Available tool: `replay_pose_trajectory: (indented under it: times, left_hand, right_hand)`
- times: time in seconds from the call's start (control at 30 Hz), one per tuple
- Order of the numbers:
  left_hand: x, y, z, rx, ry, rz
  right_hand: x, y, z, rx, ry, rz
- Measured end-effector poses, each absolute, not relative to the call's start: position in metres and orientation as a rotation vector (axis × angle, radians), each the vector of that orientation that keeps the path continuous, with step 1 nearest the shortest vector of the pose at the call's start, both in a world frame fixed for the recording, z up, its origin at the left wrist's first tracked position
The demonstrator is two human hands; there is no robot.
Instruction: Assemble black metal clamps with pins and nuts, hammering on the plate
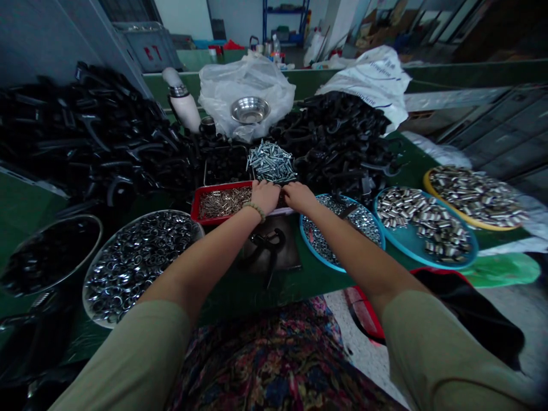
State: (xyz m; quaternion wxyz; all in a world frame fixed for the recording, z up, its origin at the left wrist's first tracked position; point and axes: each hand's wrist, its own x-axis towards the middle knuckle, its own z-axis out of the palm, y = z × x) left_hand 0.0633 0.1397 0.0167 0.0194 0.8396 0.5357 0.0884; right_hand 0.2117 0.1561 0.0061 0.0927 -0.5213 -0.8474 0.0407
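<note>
My left hand, with a beaded bracelet at the wrist, reaches over the right end of a red tray of small metal pins. Close beside it, my right hand reaches to the same spot. Both hands have curled fingers; the fingertips and whatever they hold are hidden. Just beyond them lies a pile of silver screws. Nearer to me, a black plastic part with a hooked end rests on a dark mat.
Metal rings fill a round tray at left. To the right stand a blue basin of small hardware, another blue basin and a yellow basin of metal sleeves. Black parts are heaped behind, near a steel bowl.
</note>
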Motion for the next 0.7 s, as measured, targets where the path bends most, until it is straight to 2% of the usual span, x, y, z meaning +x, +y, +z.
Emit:
replay_pose_trajectory:
  times: [0.13,0.3,0.5,0.6,0.7]
  left_hand:
    - [0.064,0.140,0.018,2.573,1.645,0.303]
    - [0.062,0.142,0.020,2.481,1.653,0.374]
    - [0.049,0.132,0.031,2.354,1.601,0.536]
    - [0.029,0.105,0.030,2.180,1.462,0.791]
    - [0.010,0.061,0.014,1.526,1.270,1.189]
  right_hand:
    - [0.215,0.134,0.012,-1.482,-2.458,0.204]
    - [0.215,0.075,0.004,-1.270,-2.267,0.608]
    - [0.207,0.051,-0.012,-1.248,-2.329,0.559]
    - [0.205,0.052,-0.015,-1.272,-2.349,0.516]
    - [0.204,0.052,-0.017,-1.264,-2.364,0.493]
